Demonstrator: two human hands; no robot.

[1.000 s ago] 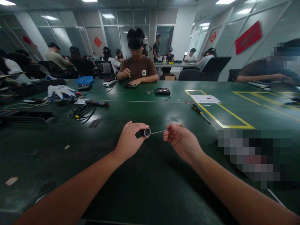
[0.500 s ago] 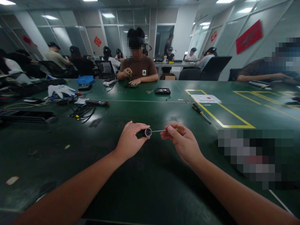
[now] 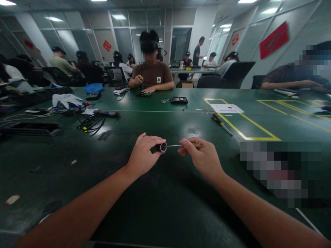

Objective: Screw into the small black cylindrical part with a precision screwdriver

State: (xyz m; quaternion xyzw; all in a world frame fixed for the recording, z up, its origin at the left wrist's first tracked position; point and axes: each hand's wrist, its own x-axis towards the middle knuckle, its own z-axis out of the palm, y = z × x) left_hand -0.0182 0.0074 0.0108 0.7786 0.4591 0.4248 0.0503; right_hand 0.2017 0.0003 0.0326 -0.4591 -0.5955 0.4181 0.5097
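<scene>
Between the thumb and fingers of my left hand (image 3: 145, 151) is a small black cylindrical part (image 3: 162, 147), its open round end with a pale rim turned to the right. My right hand (image 3: 198, 151) pinches a thin screwdriver (image 3: 174, 146) with a yellowish handle, lying nearly level. The metal shaft points left at the open end of the part; its tip is at the rim, and I cannot tell whether it touches the inside. Both hands are just above the green table (image 3: 165, 199).
A yellow-black screwdriver (image 3: 221, 124) and a paper sheet (image 3: 226, 108) lie ahead to the right. Black cable (image 3: 91, 124), a pen-like tool (image 3: 106, 113) and white gloves (image 3: 66, 100) are on the left. Across the table a person (image 3: 152, 75) works near a black device (image 3: 179, 100).
The screwdriver has drawn back slightly to the right, out of the part's open end, and more of its handle shows. My left hand stays nearly still. A distant standing person moved right.
</scene>
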